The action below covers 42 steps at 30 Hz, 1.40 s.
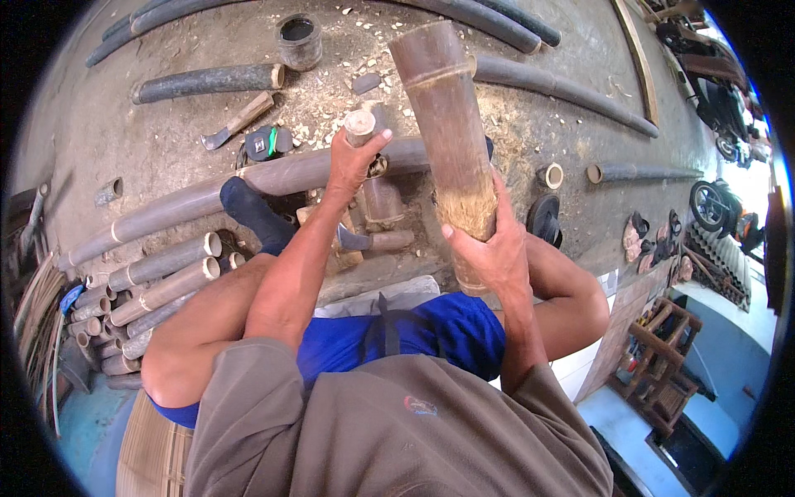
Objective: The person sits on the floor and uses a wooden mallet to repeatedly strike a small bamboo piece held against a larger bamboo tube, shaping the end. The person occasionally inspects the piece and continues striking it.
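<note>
A thick bamboo section (440, 108), its frayed lower part clasped in the right hand (499, 255), is held up, lower edge near the blue shorts (447, 327); its long axis runs away from the body, far end leaning left. Open space separates it from the left hand (352, 161), closed round a pale-ended wooden piece (359, 124). A long pole (290, 174) crosses below; beyond, a round jar (299, 51) stands on the floor (215, 45), its dark contents unclear.
</note>
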Each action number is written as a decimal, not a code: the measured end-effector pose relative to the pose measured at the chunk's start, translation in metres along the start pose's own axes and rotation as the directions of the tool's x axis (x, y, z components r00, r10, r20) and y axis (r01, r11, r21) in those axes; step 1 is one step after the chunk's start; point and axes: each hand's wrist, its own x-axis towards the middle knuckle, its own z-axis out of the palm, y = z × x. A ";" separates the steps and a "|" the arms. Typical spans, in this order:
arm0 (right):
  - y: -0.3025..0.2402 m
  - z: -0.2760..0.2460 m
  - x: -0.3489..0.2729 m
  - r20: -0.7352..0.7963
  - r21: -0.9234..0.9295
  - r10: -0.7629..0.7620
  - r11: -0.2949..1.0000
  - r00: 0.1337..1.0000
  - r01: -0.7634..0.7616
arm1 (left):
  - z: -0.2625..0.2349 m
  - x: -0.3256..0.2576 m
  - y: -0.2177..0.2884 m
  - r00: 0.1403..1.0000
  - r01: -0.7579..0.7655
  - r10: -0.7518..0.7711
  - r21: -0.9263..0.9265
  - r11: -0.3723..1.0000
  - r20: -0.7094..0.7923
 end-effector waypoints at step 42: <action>0.029 0.044 -0.013 -0.128 0.234 -0.255 0.931 0.958 0.279 | 0.004 -0.028 -0.036 0.979 -0.079 0.054 0.126 0.989 0.196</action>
